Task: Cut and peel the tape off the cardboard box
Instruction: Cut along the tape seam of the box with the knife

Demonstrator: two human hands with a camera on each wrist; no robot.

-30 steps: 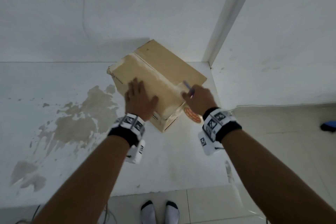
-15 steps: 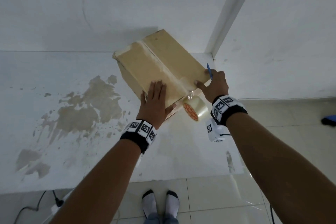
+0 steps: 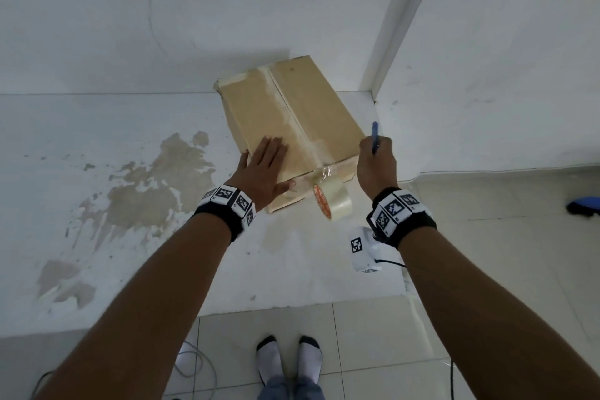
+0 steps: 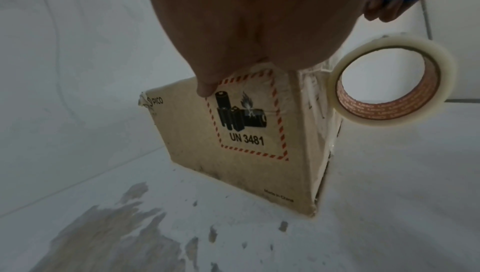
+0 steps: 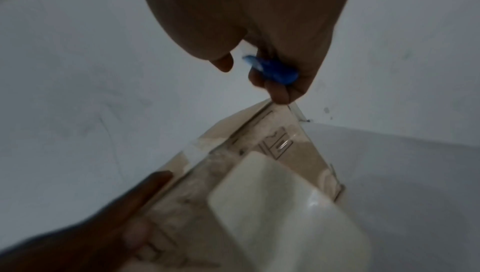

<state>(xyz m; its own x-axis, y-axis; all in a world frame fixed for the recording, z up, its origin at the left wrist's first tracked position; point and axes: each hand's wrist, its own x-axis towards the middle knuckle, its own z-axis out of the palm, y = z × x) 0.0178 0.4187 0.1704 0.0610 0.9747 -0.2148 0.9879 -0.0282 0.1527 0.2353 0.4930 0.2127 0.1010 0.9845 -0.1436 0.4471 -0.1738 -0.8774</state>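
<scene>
A brown cardboard box (image 3: 311, 104) stands on a white ledge, with clear tape (image 3: 292, 120) along its top seam. My left hand (image 3: 264, 169) lies flat on the box's near left top, fingers straight. My right hand (image 3: 376, 159) grips a blue cutter (image 3: 375, 136) at the box's near right corner. A roll of clear tape (image 3: 331, 200) hangs at the box's near side, joined to it by a strip. The left wrist view shows the box side (image 4: 246, 132) with a UN 3481 label and the tape roll (image 4: 389, 83). In the right wrist view the cutter (image 5: 270, 69) sits in curled fingers above the box corner (image 5: 283, 132).
The white ledge (image 3: 130, 204) bears brown stains (image 3: 149, 185) at the left. A wall corner and pillar (image 3: 393, 26) rise right behind the box. Tiled floor (image 3: 373, 334) and my socked feet (image 3: 289, 357) lie below. A blue object (image 3: 584, 206) lies at the far right; cables (image 3: 194, 364) trail at the bottom left.
The box has turned so its seam runs more away from me. My right hand moved from the near corner to the right corner with the cutter. The tape roll came into full view.
</scene>
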